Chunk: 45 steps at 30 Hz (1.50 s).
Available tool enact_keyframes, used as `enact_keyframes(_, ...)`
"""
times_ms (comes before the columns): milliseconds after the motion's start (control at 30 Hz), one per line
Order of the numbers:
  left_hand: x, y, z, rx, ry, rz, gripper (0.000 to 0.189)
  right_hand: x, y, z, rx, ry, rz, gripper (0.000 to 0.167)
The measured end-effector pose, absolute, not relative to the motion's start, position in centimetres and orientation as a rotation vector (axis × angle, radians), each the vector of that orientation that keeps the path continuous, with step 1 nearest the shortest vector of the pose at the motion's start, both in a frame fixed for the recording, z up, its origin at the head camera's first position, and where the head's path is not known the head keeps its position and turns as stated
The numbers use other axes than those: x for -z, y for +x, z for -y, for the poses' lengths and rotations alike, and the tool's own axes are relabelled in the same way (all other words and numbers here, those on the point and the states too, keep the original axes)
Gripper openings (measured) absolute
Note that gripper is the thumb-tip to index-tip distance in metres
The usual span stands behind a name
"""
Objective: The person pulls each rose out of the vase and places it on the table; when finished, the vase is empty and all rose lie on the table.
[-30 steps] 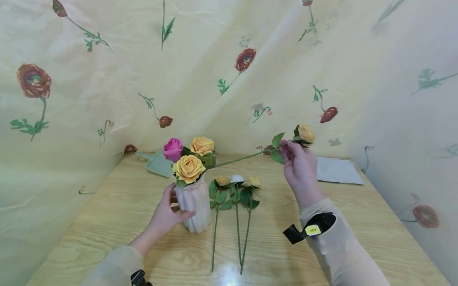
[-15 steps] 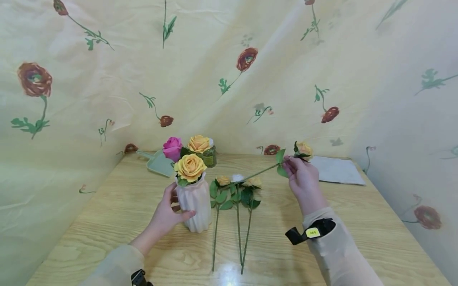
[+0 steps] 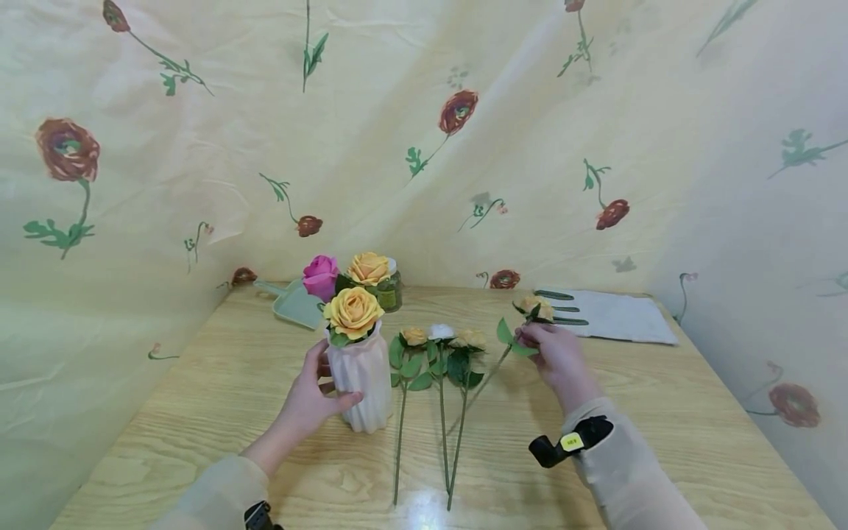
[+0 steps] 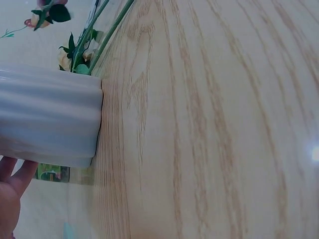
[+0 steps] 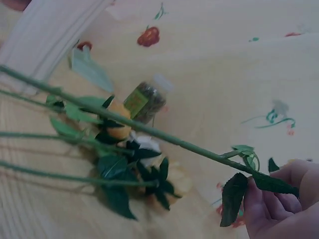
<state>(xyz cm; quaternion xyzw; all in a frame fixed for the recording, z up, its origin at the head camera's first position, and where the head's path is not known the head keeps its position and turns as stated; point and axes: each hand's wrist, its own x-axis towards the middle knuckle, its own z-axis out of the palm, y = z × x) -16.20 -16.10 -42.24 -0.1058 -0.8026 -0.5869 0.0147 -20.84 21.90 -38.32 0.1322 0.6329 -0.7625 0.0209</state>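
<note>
My left hand [image 3: 316, 386] grips a white fluted vase [image 3: 366, 375] from its left side, thumb across the front. The vase stands upright and holds a magenta rose [image 3: 321, 277] and two yellow roses [image 3: 353, 312]. My right hand [image 3: 555, 355] pinches a pale yellow rose [image 3: 535, 308] by its stem just under the bloom. In the right wrist view that stem [image 5: 184, 144] slants across, with leaves at the fingertips. Between the hands, a yellow rose [image 3: 414, 336], a white rose [image 3: 441, 332] and another yellow rose [image 3: 471, 338] lie side by side, stems toward me.
A pale green dustpan [image 3: 298, 303] lies behind the vase at the left. A small lidded jar [image 3: 392, 288] stands at the back, partly covered by the roses. At the back right lies a flat white sheet [image 3: 626, 316] with dark green strips at its left end.
My right hand has lowered toward the table with the pale yellow rose, whose stem has swung from pointing left at the vase to pointing down toward me. The left hand stays on the vase.
</note>
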Motion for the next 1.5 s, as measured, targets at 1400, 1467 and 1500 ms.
enact_keyframes(1400,42.2,-16.1,16.1,1.814,-0.336,2.519,0.092,45.3,-21.1,-19.3,1.770,0.306,-2.499,0.031)
enact_keyframes(1467,42.2,-16.1,16.1,1.811,-0.337,2.517,0.092,44.9,-21.0,-19.4,1.728,0.286,-2.520,0.032)
enact_keyframes(1500,42.2,-16.0,16.1,1.810,-0.337,2.512,0.092,44.7,-20.9,-19.5,1.701,0.280,-2.532,0.032)
